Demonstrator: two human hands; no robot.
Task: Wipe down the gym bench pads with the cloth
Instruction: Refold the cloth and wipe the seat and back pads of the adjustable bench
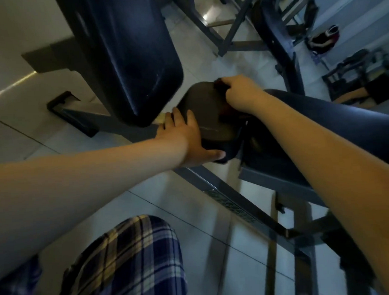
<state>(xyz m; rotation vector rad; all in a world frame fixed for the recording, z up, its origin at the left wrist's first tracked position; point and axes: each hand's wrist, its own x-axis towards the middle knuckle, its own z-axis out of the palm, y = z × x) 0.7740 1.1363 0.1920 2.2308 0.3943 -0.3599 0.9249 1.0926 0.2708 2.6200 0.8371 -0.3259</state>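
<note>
From my remote seat I look down over both bare forearms onto the bench (237,204), whose grey steel rail runs from the middle toward 5 o'clock. The small pad (206,112), dull dark and rounded, sits just above the centre of the view. My left hand (186,136) comes in from 9 o'clock and lies against that pad's near-left edge. Its fingers are straight and spread over the rim, and the thumb stretches along the lower side toward 3 o'clock. It grips nothing, only rests and presses there. My right hand (238,89) reaches in from 4 o'clock and sits on the far-right end of the same pad. Its fingers are curled tight round the cloth (221,84), a dark bunched rag. Part of the rag shows at the knuckles and more of it trails below the wrist, on the pad's top. The picture is blurred, so I cannot tell the cloth's true colour.

The large pad (122,56), glossy dark blue, stands tilted at 11 o'clock, and its lower corner comes near the small pad without clearly touching it. A long pad (325,112) runs off toward 3 o'clock under my right forearm. At 7 o'clock a knee in plaid trousers (129,261) shows above the pale floor tiles (217,278). More grey frames (226,32) and a dark bag (322,40) lie at 1 o'clock.
</note>
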